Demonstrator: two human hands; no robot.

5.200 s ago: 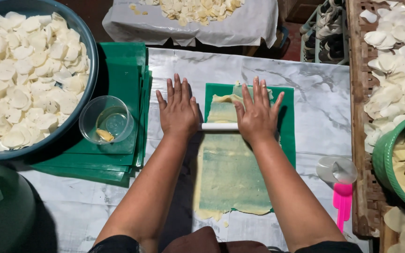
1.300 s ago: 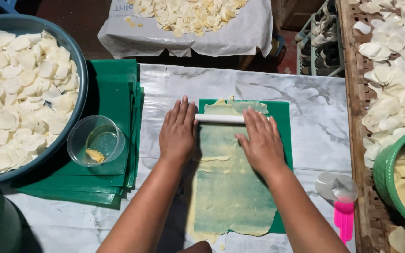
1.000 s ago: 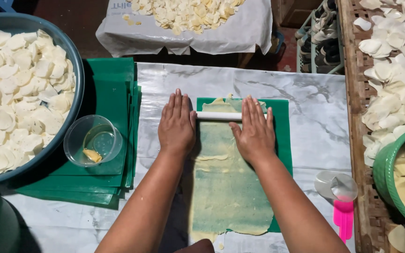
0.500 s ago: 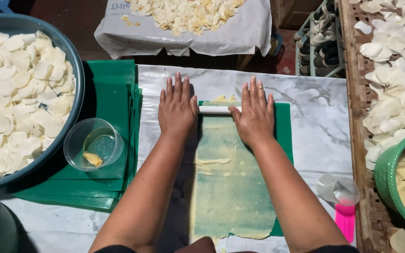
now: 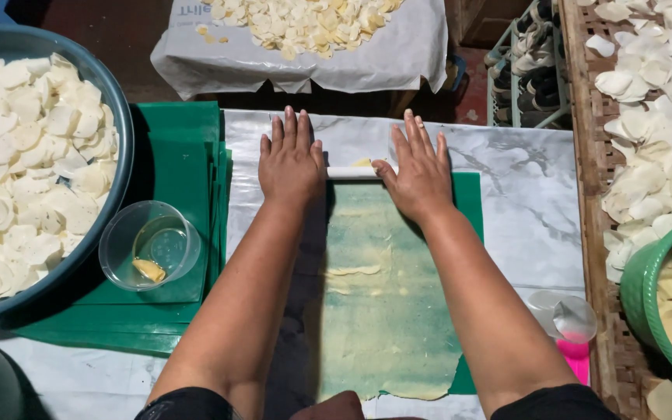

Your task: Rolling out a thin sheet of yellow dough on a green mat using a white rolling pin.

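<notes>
With both palms flat and fingers spread, the left hand [image 5: 292, 159] and right hand [image 5: 420, 173] press the thin white rolling rod [image 5: 353, 172], grasping nothing, so the pale yellow dough sheet [image 5: 386, 303] spreads evenly over the green plastic mat [image 5: 470, 206].

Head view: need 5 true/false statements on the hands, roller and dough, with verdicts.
1. Both hands press flat on a white rolling pin. True: left hand and right hand lie palm down over its ends.
2. The dough sheet lies on a green mat. True.
3. The small clear bowl is under the right hand. False: it stands left of the left arm, on stacked green mats.
4. The big blue basin is empty. False: it holds pale slices.
5. The pin sits at the dough's near end. False: far end.
</notes>
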